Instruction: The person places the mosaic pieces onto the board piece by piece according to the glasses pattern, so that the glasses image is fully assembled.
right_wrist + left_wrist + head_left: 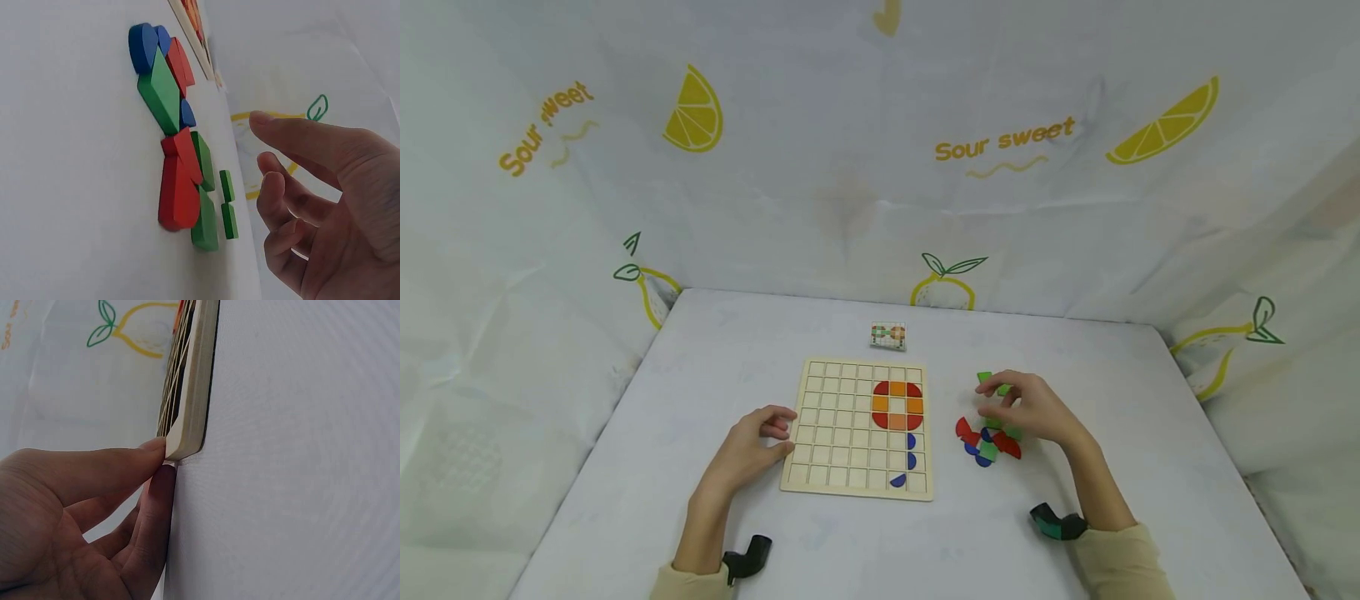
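A wooden grid board (842,433) lies flat on the table. On its right side are red quarter-round pieces (881,388) and orange squares (897,388) in a ring around a bare cell, with blue half-round pieces (912,441) below. My left hand (748,446) touches the board's left edge; in the left wrist view the thumb (147,453) meets its rim near a corner. My right hand (1030,408) hovers above loose pieces, fingers loosely bent, nothing between them. Green blocks (161,94), red blocks (178,194) and blue blocks (144,49) lie beneath it.
A small pattern card (888,335) with a coloured design sits behind the board. Dark wrist devices (748,557) are worn on both wrists. A white cloth with lemon prints (943,287) hangs at the back and sides of the white table (745,333).
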